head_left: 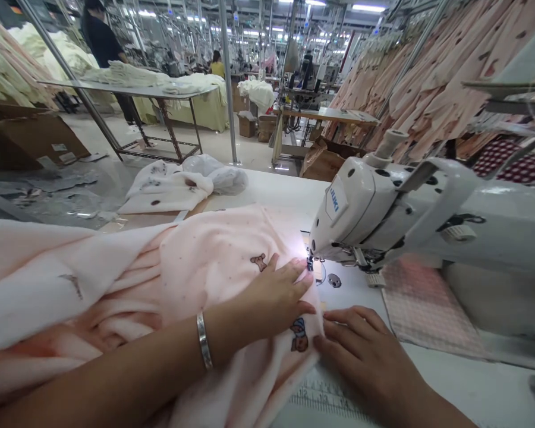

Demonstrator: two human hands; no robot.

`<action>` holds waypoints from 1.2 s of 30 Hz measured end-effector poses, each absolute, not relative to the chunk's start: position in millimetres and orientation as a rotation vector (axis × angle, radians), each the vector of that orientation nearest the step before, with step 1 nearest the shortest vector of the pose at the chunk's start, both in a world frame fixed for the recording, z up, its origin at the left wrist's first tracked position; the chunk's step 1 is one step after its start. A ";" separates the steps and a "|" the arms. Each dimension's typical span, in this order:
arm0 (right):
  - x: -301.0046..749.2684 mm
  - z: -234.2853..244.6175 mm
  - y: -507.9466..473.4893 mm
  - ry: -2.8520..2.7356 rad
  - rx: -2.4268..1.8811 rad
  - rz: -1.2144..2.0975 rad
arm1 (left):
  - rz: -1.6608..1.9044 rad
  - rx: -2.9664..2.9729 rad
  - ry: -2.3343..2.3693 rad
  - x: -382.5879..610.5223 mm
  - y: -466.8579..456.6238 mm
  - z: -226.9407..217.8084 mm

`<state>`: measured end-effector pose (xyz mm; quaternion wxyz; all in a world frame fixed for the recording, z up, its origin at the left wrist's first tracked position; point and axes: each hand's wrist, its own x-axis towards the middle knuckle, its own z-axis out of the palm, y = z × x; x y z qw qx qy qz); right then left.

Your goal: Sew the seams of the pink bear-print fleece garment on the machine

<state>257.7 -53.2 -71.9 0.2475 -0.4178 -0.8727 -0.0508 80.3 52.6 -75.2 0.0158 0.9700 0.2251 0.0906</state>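
Observation:
Pale pink fleece fabric (pixel 214 249) with small bear prints spreads over the sewing table and hangs in folds toward me. My left hand (pixel 279 297) lies flat on it, fingers spread, fingertips close to the presser foot (pixel 311 263) of a white sewing machine (pixel 365 202). A silver bracelet (pixel 204 340) circles the left wrist. At the fabric's right edge, my right hand (pixel 368 348) has that edge between thumb and fingers. The machine's lamp lights the spot by the needle, where the edge runs under the foot.
A measuring scale (pixel 325 397) marks the table's front. Behind the fabric lie a folded white printed piece (pixel 164 187) and a plastic bag (pixel 220 173). Pink checked cloth (pixel 428 303) sits under the machine arm. Beyond are a metal-framed table (pixel 129 88), a cardboard box (pixel 31 137) and a standing person (pixel 104 44).

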 end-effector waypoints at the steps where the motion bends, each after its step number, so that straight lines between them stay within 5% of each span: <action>1: 258.9 -74.1 -52.6 -2.370 -1.140 -0.128 | 0.285 3.017 0.690 80.7 53.4 -75.4; 14: 261.7 -80.1 -53.8 -2.352 -1.085 -0.119 | 0.539 2.842 0.366 71.1 70.5 -72.4; 36: 270.3 -80.2 -7.3 -2.364 -1.283 -0.257 | 0.417 2.878 0.388 81.2 123.5 -59.9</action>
